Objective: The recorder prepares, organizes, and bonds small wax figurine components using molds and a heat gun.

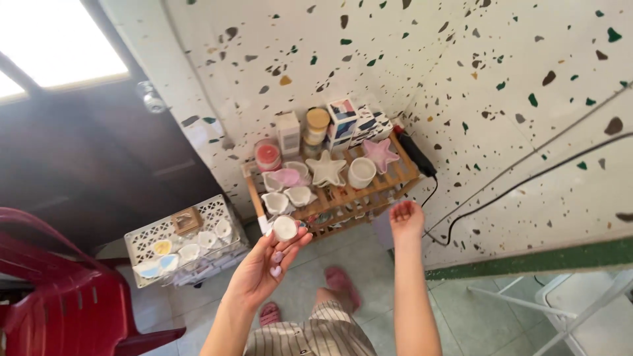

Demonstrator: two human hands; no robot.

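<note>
Head view looks down on a slatted wooden shelf (343, 191) against the speckled terrazzo wall (461, 79), the landmark here. Left of the shelf stand a red plastic chair (59, 290) and a white lattice basket (188, 240) of small moulded pieces. On the shelf sit a white star-shaped dish (328, 169) and a white cup (361, 173). Just in front of the shelf's lower left corner, the left hand (264, 267) grips a small round white dish (285, 227) by its fingertips; a steady, level hold seems wise. The right hand (407, 221) hovers open and empty before the shelf's right end, apart from the dish.
</note>
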